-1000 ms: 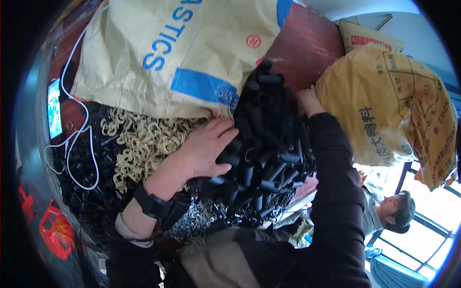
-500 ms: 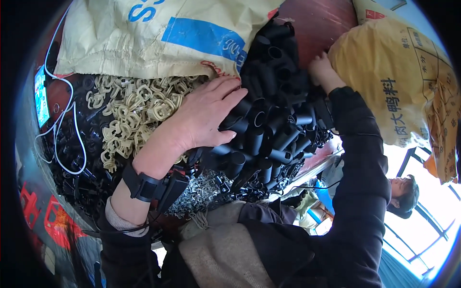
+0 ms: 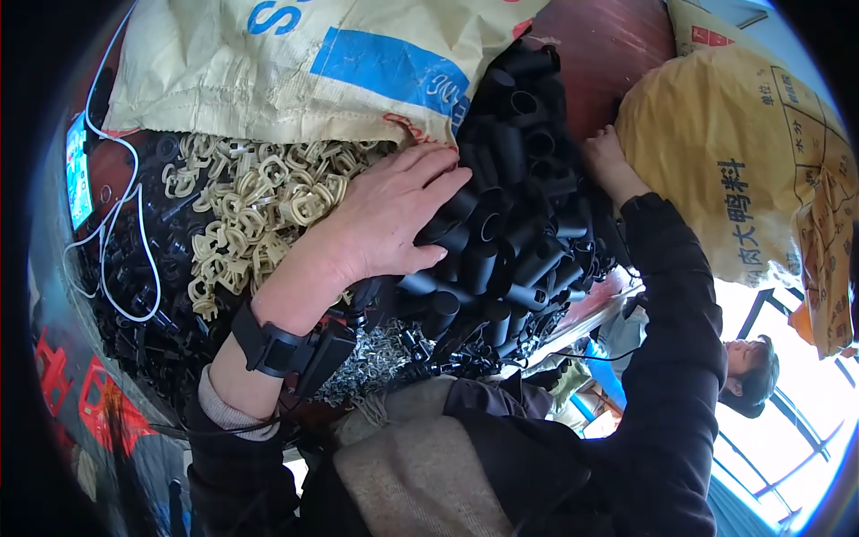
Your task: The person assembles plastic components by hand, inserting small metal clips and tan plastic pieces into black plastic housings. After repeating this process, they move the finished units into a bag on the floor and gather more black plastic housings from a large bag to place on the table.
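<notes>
Head view: our left hand (image 3: 385, 224) lies flat and spread on the heap of black tubes (image 3: 514, 215), beside the beige clips (image 3: 255, 210); our right hand (image 3: 608, 161) cups its far side. We judge the tubes light, stiff, slippery and loose; gather them between both palms.

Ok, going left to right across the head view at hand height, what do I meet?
White cable → pile of cream plastic clips → left hand → heap of black tubes → right hand → yellow sack.
</notes>
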`<move>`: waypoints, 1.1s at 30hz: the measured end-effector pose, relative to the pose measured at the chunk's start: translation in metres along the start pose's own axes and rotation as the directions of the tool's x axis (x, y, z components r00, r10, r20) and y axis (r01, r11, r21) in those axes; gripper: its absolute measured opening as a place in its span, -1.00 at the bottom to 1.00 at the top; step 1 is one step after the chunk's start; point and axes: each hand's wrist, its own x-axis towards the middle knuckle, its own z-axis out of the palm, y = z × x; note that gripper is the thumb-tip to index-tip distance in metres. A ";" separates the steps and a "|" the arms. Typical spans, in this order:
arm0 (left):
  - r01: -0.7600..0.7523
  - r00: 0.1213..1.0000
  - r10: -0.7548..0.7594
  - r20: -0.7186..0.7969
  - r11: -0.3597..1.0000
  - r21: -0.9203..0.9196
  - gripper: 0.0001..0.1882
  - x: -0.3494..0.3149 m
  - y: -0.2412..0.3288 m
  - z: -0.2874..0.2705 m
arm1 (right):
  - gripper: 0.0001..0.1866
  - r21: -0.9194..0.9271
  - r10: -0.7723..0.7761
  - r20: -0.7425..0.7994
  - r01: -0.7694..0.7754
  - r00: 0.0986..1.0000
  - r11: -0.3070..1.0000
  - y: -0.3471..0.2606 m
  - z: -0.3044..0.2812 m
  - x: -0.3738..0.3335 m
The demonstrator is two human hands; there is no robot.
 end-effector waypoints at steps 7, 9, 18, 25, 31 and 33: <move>-0.021 0.999 0.023 -0.032 0.999 0.039 -0.27 0.003 0.005 0.000 | -0.75 0.264 0.144 -0.448 -0.023 0.883 0.964 -0.032 0.025 -0.056; -0.012 1.000 0.013 -0.009 0.998 0.063 -0.25 0.003 0.007 -0.001 | -0.73 0.677 0.326 -0.272 -0.060 0.905 0.733 -0.044 0.023 -0.064; 0.008 1.000 -0.012 0.021 0.982 0.187 -0.22 0.001 0.017 -0.001 | -0.55 0.950 0.517 -0.310 0.281 0.798 0.135 -0.120 -0.002 -0.150; 0.000 1.000 0.000 0.018 1.000 -0.003 -0.32 0.016 0.035 -0.015 | -0.58 0.838 0.606 -0.470 0.540 0.642 0.078 -0.080 0.019 -0.194; 0.024 0.997 -0.025 -0.079 1.000 -0.008 -0.37 0.085 0.056 -0.016 | -0.60 0.877 0.697 -0.407 0.040 0.591 0.479 -0.085 0.092 -0.164; -0.003 0.989 0.030 -0.142 0.983 0.183 -0.35 0.123 0.055 -0.005 | -0.59 0.833 0.669 -0.420 -0.031 0.613 0.552 -0.091 0.109 -0.155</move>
